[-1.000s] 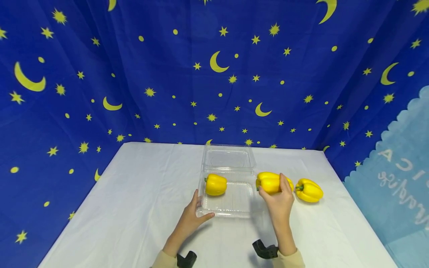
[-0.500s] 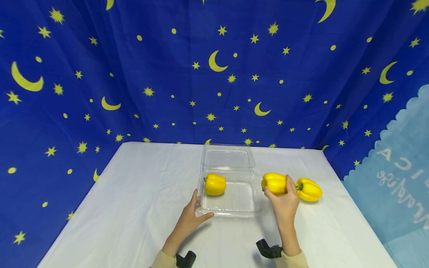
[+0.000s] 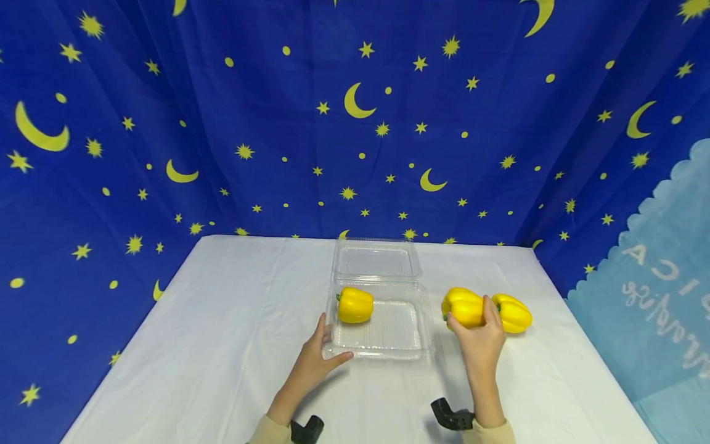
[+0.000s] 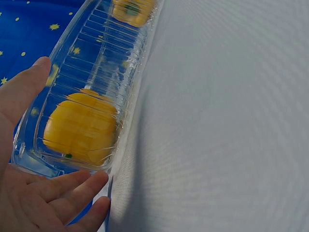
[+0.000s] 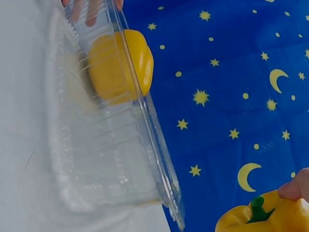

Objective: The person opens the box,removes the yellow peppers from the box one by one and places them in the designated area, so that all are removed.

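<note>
A clear plastic clamshell container (image 3: 378, 354) lies with its lid folded back. One yellow bell pepper (image 3: 355, 306) sits in the left part of its base. My left hand (image 3: 312, 365) touches the base's front left corner, thumb and fingers spread on either side; the left wrist view has this hand (image 4: 46, 188) by the rim. Right of the container, my right hand (image 3: 481, 339) grips a second yellow bell pepper (image 3: 465, 306) between thumb and fingers. Its green stem (image 5: 259, 209) appears in the right wrist view. A third yellow bell pepper (image 3: 514, 314) lies just beyond, partly covered by that hand.
A white cloth (image 3: 249, 296) covers the table. Behind it hangs a blue curtain (image 3: 299, 123) with yellow moons and stars. The transparent lid (image 3: 377, 260) extends toward the back. At the right hangs a light blue cloth (image 3: 660, 296) with lettering.
My right hand has carried its bell pepper to the right, away from the container's edge and up to the third pepper in the head view. The left hand has stayed at the corner.
</note>
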### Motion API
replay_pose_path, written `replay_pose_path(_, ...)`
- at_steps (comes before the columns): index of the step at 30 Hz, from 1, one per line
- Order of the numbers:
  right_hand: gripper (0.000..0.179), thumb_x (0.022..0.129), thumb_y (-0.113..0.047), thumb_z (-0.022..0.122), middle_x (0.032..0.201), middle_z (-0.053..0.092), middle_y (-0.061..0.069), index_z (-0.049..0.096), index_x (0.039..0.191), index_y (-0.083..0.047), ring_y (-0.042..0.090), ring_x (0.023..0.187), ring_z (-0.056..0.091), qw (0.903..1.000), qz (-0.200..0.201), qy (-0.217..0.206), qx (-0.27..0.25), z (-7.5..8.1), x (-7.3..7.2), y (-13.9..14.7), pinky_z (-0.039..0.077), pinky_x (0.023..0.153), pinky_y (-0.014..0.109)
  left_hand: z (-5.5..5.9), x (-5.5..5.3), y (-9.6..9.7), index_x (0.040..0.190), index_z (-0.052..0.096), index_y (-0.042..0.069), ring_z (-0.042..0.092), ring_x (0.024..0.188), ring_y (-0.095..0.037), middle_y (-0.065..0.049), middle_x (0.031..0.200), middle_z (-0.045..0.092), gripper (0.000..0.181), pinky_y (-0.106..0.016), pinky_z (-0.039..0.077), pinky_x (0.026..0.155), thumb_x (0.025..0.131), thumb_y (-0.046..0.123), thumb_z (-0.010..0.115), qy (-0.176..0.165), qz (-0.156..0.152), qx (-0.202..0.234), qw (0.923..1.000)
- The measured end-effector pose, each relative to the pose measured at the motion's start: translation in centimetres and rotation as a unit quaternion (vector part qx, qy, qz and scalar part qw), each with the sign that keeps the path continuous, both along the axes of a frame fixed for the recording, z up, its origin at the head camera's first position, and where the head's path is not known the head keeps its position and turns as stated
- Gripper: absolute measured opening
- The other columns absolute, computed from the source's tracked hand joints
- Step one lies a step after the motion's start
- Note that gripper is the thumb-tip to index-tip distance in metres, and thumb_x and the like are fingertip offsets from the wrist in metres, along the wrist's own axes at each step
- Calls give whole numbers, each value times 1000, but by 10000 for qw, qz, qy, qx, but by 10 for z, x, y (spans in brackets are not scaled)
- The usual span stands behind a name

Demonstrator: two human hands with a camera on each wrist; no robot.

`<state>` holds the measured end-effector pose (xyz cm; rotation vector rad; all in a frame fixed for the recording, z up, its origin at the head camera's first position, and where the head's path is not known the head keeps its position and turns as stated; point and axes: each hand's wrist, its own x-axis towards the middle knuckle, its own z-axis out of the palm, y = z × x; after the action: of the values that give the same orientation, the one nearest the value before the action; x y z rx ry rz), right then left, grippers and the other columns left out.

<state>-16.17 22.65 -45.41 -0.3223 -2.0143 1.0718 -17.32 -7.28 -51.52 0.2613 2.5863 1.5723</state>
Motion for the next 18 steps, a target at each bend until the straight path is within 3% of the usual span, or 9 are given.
replay_pose_path(18,75,61,4,81,128,51,38,48,127,19,52,122,48,9999,-30,-148,-52,-11,9,8,38,104,57,0,-1,1,151,11,-2,49,128,-40,-25,144,44,106,-59,34,109,78,38,77,-41,0,-30,10000)
